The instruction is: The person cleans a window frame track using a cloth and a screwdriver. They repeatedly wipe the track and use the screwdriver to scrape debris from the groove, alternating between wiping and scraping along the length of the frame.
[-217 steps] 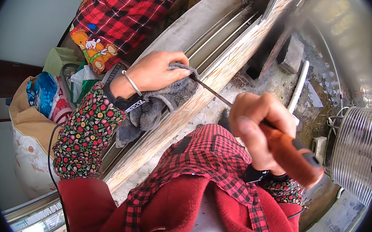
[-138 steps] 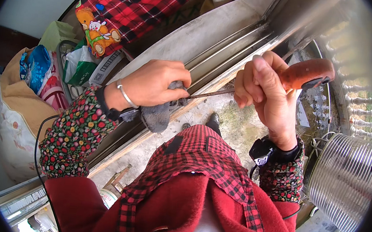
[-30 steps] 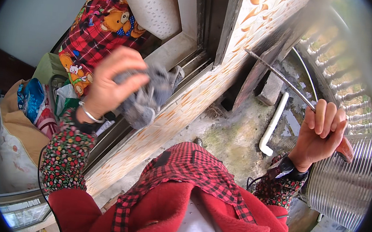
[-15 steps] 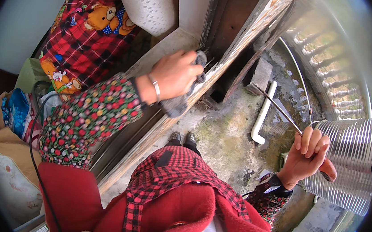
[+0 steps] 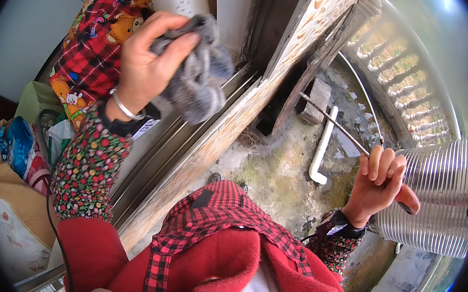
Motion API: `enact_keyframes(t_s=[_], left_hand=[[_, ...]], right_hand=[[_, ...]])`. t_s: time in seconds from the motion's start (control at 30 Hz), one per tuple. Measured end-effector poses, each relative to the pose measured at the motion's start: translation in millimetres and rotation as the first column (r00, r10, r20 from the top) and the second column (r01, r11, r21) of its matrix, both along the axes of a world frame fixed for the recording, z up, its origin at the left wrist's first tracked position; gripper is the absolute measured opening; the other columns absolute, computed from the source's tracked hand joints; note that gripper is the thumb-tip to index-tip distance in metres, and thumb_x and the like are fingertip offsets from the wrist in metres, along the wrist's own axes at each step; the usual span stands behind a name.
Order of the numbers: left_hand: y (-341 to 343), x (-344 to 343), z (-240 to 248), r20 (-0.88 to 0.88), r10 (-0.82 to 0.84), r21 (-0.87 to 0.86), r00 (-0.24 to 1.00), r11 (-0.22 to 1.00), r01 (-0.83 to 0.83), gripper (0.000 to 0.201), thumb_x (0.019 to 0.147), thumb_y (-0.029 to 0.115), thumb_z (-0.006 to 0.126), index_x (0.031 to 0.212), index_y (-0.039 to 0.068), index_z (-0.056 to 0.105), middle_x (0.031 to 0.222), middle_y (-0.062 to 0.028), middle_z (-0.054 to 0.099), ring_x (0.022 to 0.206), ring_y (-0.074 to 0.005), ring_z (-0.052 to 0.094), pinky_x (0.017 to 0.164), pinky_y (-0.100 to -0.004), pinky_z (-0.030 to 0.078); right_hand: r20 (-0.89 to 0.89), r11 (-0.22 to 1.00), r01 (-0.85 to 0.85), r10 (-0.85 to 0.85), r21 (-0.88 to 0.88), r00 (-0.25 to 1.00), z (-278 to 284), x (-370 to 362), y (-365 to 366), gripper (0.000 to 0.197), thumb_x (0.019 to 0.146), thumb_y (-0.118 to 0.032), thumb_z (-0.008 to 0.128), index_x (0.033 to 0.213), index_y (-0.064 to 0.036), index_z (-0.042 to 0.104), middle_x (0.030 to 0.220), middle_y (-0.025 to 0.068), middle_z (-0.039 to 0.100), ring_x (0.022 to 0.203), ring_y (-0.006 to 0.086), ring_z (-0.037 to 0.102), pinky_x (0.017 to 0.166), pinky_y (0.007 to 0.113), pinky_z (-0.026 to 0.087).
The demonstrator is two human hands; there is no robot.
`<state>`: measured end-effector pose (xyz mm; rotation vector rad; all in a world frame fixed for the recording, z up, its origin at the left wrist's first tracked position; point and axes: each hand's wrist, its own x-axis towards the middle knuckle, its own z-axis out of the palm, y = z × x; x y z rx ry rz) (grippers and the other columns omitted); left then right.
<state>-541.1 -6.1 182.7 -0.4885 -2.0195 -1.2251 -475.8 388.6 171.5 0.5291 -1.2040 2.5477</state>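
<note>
My left hand (image 5: 153, 59) pinches a bunched grey rag (image 5: 202, 75), raised above the metal sliding-window track (image 5: 175, 146). The rag hangs in loose folds between thumb and fingers. On the other side, my right hand (image 5: 378, 185) is closed around a screwdriver (image 5: 340, 128) with a long thin shaft. Its reddish-brown handle sticks out below the fist, and the shaft points up and left over the ground outside. The tip is near a grey block (image 5: 316, 100), touching nothing I can make out.
A wood-patterned frame edge (image 5: 210, 155) runs diagonally beside the track. Outside lie a white pipe (image 5: 322, 149) and a ribbed metal cylinder (image 5: 432, 193), with a balustrade (image 5: 404, 72) beyond. Indoors are a red plaid bear-print cloth (image 5: 101, 32) and a tan bag (image 5: 7, 186) with a dark cord.
My left hand has lifted the rag off the window track and drawn it up and left. My right hand keeps hold of the screwdriver, shifted slightly left.
</note>
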Motion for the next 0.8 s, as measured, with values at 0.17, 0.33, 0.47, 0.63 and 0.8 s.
enact_keyframes(t_s=[0.17,0.33,0.47,0.63,0.8], left_hand=[[-26.2,47.2,-8.2,0.19,-0.065,-0.252,0.98,0.961,0.113,0.019,0.079,-0.002,0.074,0.096,-0.002,0.064,0.094,-0.0082,0.064,0.086,-0.0201,0.064,0.079,-0.0309,0.051],[-29.7,73.0,-59.6,0.561,-0.114,-0.316,0.82,0.886,0.34,0.019,0.078,0.01,0.075,0.095,0.003,0.068,0.092,-0.0118,0.062,0.087,-0.0293,0.065,0.077,-0.0357,0.052],[-30.4,56.3,-75.9,0.51,-0.117,-0.398,0.852,0.846,0.354,0.021,0.077,0.01,0.074,0.094,0.002,0.067,0.091,-0.0125,0.061,0.086,-0.0314,0.064,0.074,-0.0382,0.052],[-21.2,28.3,-78.2,0.49,-0.152,-0.426,0.859,0.817,0.388,0.018,0.077,0.012,0.073,0.09,0.003,0.065,0.089,-0.0117,0.06,0.082,-0.0314,0.063,0.071,-0.0392,0.051],[-24.2,23.4,-85.7,0.498,-0.191,-0.343,0.846,0.852,0.395,0.018,0.075,0.012,0.074,0.089,0.004,0.066,0.087,-0.0101,0.06,0.08,-0.0298,0.063,0.07,-0.0385,0.051]], right_hand=[[0.014,0.995,-0.049,0.048,0.088,0.999,-5.4,-7.5,-1.0,0.032,0.104,-0.025,0.049,0.078,-0.0116,0.037,0.064,0.0003,0.036,0.061,0.0137,0.039,0.055,0.028,0.038],[0.003,0.97,-0.129,0.131,0.207,0.991,-4.2,-18.0,-16.2,0.031,0.104,-0.023,0.05,0.078,-0.0104,0.038,0.063,0.0018,0.039,0.06,0.015,0.041,0.054,0.03,0.038],[-0.022,0.938,-0.157,0.172,0.31,0.985,2.7,-26.8,-43.7,0.032,0.101,-0.025,0.055,0.078,-0.0098,0.041,0.063,0.0018,0.041,0.057,0.0158,0.043,0.052,0.031,0.041],[-0.018,0.762,-0.196,0.263,0.617,0.965,20.3,-43.8,-90.5,0.027,0.096,-0.014,0.062,0.077,-0.0061,0.044,0.066,0.0062,0.051,0.059,0.0167,0.05,0.054,0.032,0.041],[0.047,0.604,-0.244,0.323,0.758,0.945,33.0,-50.3,-131.9,0.029,0.089,-0.007,0.073,0.074,-0.0026,0.048,0.063,0.0051,0.051,0.056,0.0161,0.05,0.052,0.032,0.041]])
